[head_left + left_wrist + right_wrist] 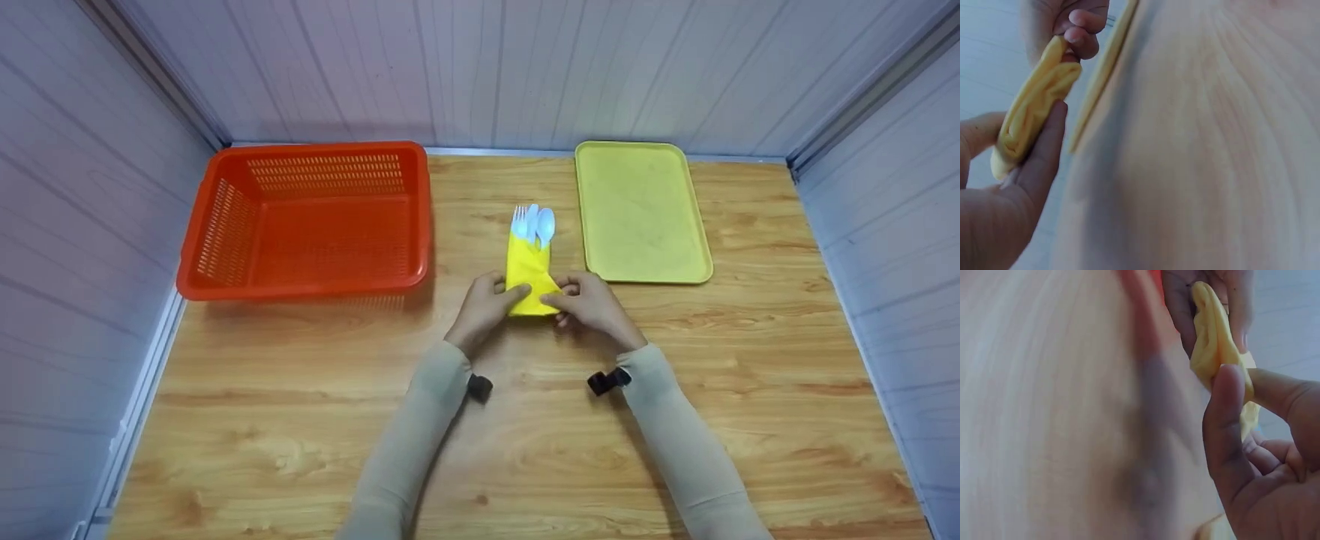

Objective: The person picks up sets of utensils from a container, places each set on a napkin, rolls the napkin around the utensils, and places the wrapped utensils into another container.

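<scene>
A yellow napkin [528,271] is folded into a pouch between my two hands. Out of its far end stick a white plastic fork [520,223], a knife [532,220] and a spoon [547,225]. My left hand [486,304] grips the pouch's left side, thumb on top and fingers beneath. On the other side, my right hand [592,304] pinches a pointed flap of the napkin between thumb and forefinger. The layered folds of the napkin's near end [1027,112] face the left wrist view. In the right wrist view, the pinched edge [1216,343] is bunched.
An orange-red plastic basket [304,292] with slotted walls stands at the back left of the wooden table [315,450]. Behind my right hand lies a light yellow tray [645,214]. White panel walls [480,75] enclose the back and both sides.
</scene>
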`<state>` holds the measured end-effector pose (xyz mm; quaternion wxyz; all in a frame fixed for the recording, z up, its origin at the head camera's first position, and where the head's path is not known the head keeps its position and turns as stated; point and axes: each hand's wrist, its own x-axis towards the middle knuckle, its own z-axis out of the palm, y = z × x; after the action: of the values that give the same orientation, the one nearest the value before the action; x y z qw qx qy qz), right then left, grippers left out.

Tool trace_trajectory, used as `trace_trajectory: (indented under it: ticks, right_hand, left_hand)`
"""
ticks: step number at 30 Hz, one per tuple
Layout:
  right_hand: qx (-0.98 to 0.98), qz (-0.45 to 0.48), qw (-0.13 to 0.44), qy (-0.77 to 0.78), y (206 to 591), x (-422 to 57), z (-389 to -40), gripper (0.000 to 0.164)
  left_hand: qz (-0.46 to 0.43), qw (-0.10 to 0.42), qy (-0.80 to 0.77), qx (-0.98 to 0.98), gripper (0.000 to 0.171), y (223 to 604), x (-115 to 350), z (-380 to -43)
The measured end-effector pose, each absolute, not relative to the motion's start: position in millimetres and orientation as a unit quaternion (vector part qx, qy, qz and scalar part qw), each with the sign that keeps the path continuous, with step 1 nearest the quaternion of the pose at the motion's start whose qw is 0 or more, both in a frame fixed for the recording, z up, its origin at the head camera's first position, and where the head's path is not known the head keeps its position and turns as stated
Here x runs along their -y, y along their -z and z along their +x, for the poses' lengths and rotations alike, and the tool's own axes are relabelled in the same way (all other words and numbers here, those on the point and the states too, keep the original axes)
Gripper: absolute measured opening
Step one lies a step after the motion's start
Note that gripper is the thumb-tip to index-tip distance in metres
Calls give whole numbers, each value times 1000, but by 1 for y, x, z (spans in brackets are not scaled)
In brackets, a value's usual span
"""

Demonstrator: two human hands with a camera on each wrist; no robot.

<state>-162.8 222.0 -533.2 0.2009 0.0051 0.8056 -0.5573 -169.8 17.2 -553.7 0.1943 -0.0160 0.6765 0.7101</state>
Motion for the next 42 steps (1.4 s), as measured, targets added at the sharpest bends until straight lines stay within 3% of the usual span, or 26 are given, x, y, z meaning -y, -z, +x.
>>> trace_trajectory:
  ticks: [8, 14, 32, 37, 42]
  right_hand:
    - [-773, -66, 118, 620, 492, -224, -131, 35]
    - [-759, -126, 87, 633, 476, -224, -116, 28]
    - [-738, -202, 95, 637, 474, -229, -112, 17]
    - [-746, -191, 78, 633, 473, -227, -112, 12]
    - [-766, -142, 27, 627, 474, -221, -111, 20]
  left_hand:
    - [68, 188, -751, -629, 39, 518, -5, -151]
    - [97, 185, -784, -584, 41, 503, 0, -137]
    - [102, 179, -798, -567, 42, 501, 6, -129]
    - [103, 177, -808, -553, 41, 501, 6, -128]
    - [101, 163, -809, -555, 42, 501, 4, -127]
